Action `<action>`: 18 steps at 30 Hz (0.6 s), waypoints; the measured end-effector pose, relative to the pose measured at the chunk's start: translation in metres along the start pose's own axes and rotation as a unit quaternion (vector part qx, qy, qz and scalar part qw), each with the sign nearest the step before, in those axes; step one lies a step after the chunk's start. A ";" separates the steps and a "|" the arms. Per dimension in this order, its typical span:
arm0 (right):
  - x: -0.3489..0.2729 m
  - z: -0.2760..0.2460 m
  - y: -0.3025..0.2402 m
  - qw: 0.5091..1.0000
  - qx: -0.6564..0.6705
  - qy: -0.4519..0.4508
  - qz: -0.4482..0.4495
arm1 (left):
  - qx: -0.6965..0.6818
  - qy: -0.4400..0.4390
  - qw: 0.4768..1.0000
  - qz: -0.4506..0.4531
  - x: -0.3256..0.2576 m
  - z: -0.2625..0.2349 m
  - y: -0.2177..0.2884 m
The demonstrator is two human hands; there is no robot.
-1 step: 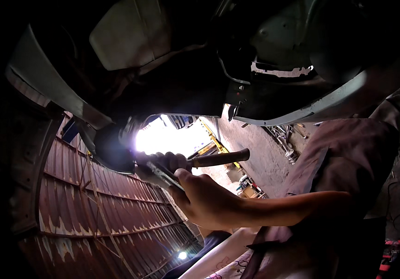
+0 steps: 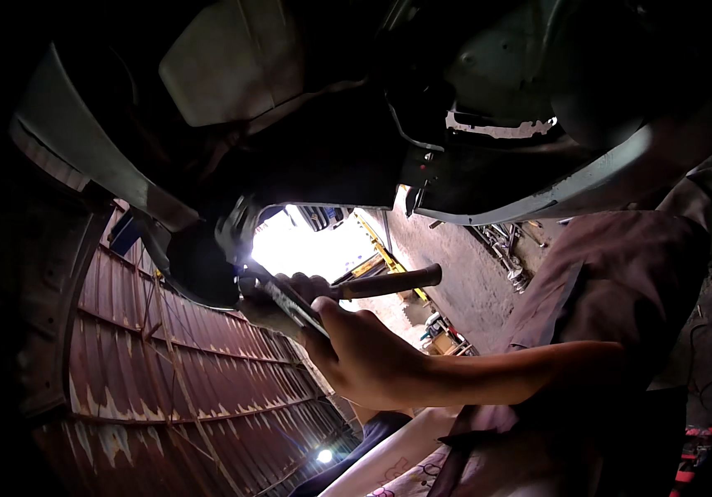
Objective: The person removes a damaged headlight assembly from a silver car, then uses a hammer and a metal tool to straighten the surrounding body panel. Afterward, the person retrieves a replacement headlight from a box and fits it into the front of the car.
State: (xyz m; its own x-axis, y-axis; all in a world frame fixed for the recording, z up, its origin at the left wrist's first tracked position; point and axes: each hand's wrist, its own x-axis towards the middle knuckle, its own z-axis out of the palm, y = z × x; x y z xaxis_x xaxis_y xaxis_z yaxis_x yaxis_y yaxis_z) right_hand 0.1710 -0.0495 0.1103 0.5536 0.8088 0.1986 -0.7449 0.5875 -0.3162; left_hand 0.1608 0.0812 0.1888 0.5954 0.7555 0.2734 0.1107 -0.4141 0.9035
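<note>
My right hand [image 2: 372, 356] reaches in from the right and is closed around a flat metal bar [image 2: 285, 298], its thumb pressed along the side. Just beyond it, my left hand [image 2: 302, 286] wraps its fingers around a tool with a thick round handle [image 2: 389, 283]. The free end of that handle points right, and the head of the tool is hidden. Both hands are close together beneath a dark curved part [image 2: 202, 265] of the vehicle. The bar's upper tip meets bright glare there, so I cannot tell what it touches.
Overhead hangs a vehicle's underside, with a pale panel [image 2: 231, 66] and a curved body edge [image 2: 571, 178]. Rusty corrugated sheeting [image 2: 173, 356] stands at the left. Loose metal parts [image 2: 505, 248] lie on the ground [image 2: 439, 257], near a yellow frame [image 2: 381, 244].
The metal bar has shifted slightly, its upper tip now higher and sharper. The round handle has moved a little left. Both hands keep their grip.
</note>
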 end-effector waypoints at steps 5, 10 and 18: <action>0.002 0.004 0.006 0.999 -0.007 -0.027 -0.022 | -0.003 0.001 1.000 0.001 -0.006 -0.008 0.006; 0.008 -0.002 0.003 1.000 -0.021 -0.002 0.010 | -0.022 -0.028 0.999 -0.005 0.001 -0.021 0.001; 0.007 -0.008 0.012 0.969 0.092 0.209 -0.092 | -0.044 -0.070 0.997 -0.010 0.004 -0.035 -0.003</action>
State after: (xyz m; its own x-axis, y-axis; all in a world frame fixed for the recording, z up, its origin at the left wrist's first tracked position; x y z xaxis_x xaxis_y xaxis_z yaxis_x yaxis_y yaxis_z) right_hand 0.1688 -0.0366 0.1001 0.7578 0.6302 -0.1694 -0.6511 0.7474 -0.1322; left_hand 0.1348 0.1034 0.1988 0.6992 0.6829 0.2117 0.0570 -0.3483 0.9356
